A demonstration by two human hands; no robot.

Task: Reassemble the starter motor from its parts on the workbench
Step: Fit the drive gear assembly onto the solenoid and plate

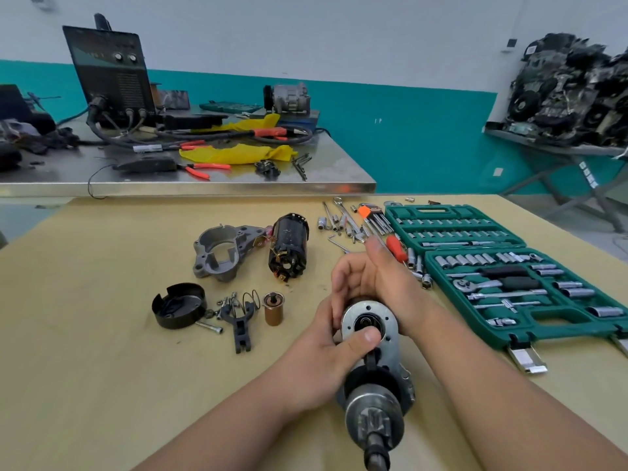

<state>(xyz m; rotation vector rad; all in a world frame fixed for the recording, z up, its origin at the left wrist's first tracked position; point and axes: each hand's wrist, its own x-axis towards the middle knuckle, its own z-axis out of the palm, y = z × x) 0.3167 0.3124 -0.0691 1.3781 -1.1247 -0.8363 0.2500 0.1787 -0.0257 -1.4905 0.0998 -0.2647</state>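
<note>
Fingers of your left hand [317, 363] and right hand [382, 283] curl round the drive assembly [373, 413]; hold the plate [370, 308] under your thumb square to its shaft.

On the desk [102, 334], the housing [224, 253] lies just left of the motor body [289, 248]; nearer, left to right, lie cap [178, 304], fork [239, 322], plunger [273, 309]. The socket case [503, 266] lies right.
</note>
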